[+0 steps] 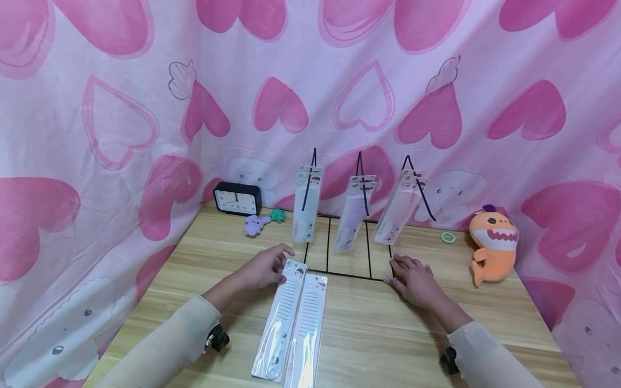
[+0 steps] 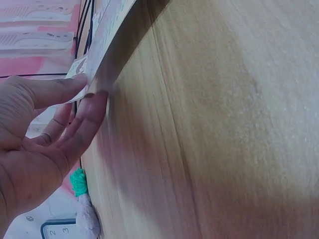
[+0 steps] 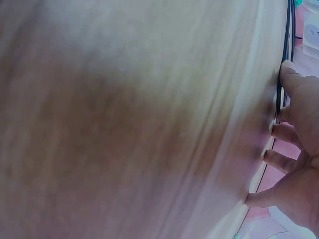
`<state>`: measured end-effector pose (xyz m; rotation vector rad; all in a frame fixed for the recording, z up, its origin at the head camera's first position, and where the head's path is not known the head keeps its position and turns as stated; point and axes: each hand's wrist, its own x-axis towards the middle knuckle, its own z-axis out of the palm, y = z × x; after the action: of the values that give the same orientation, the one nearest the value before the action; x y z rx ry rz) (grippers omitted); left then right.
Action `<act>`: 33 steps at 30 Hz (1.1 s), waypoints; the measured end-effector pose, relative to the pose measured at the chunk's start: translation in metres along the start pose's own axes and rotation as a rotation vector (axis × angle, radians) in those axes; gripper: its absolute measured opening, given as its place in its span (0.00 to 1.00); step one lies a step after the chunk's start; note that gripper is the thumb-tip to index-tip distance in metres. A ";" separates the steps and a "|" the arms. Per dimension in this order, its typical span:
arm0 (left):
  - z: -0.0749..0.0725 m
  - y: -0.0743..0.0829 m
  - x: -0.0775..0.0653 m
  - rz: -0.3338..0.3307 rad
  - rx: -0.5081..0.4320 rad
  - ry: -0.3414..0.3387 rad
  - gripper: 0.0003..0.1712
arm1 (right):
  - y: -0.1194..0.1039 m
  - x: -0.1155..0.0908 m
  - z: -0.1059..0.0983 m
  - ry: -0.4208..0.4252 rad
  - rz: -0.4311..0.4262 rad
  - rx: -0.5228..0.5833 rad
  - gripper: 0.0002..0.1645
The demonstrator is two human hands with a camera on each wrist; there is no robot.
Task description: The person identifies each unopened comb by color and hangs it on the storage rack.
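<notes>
Two combs in clear packs lie side by side in the head view, the left packaged comb overlapping the right packaged comb. My left hand pinches the top end of the left pack; in the left wrist view its thumb is over the pack's edge and the other fingers are below. A black wire rack stands behind, with packaged combs hanging on its three hooks. At the rack's front right corner rests my right hand, fingers spread and fingertips on the tabletop by the wire.
Left of the rack are a black clock, a purple toy and a green ball-like thing. To its right are a pale green ring and an orange plush shark. A pink heart-patterned curtain closes off the back.
</notes>
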<state>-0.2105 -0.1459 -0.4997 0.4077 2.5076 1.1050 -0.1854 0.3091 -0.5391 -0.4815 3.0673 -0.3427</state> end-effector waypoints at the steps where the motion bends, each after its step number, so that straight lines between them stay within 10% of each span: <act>1: 0.000 0.001 0.000 -0.007 -0.017 0.000 0.38 | 0.000 0.000 0.000 -0.001 0.001 0.000 0.40; 12: -0.005 0.002 -0.003 -0.016 -0.186 0.013 0.33 | 0.002 0.001 0.002 0.002 0.003 -0.002 0.40; 33: -0.040 0.055 -0.034 0.259 -0.190 0.188 0.34 | 0.002 0.001 0.001 -0.001 0.002 -0.005 0.39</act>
<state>-0.1915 -0.1498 -0.4257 0.6127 2.5280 1.5320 -0.1870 0.3101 -0.5408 -0.4793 3.0684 -0.3353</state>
